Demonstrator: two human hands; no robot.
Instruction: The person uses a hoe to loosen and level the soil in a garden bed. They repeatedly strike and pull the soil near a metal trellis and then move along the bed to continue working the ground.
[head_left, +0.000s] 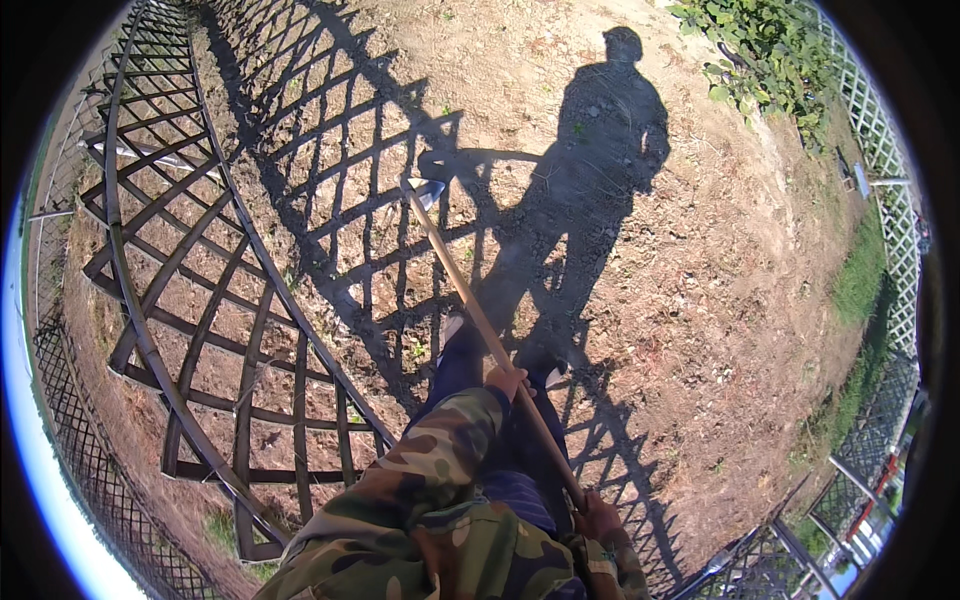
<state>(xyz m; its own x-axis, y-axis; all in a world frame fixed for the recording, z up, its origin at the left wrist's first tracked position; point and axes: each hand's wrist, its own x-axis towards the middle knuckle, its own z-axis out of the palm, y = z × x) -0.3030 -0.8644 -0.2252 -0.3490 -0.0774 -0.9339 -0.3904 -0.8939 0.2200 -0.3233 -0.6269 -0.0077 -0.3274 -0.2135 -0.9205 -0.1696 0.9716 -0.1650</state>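
A long wooden handle (465, 294) runs slantwise across the view, from beside my body out to the ground ahead. At its far end a metal hoe head (426, 192) is at the soil, within the fence's shadow; whether the blade touches the ground I cannot tell. My left hand (511, 381) grips the middle of the handle. Farther back, close to my hip, my right hand (598, 516) is wrapped around its rear part. Both arms are in camouflage sleeves (442, 457). Below them show my dark trousers (459, 367) and part of my shoes.
A bamboo lattice fence (247, 352) curves close along my left. Dry bare soil (675, 322) with scattered debris stretches ahead and right, crossed by my shadow (611, 142). Leafy plants (780, 60), grass (861, 277) and a pale lattice fence (892, 225) line the right side.
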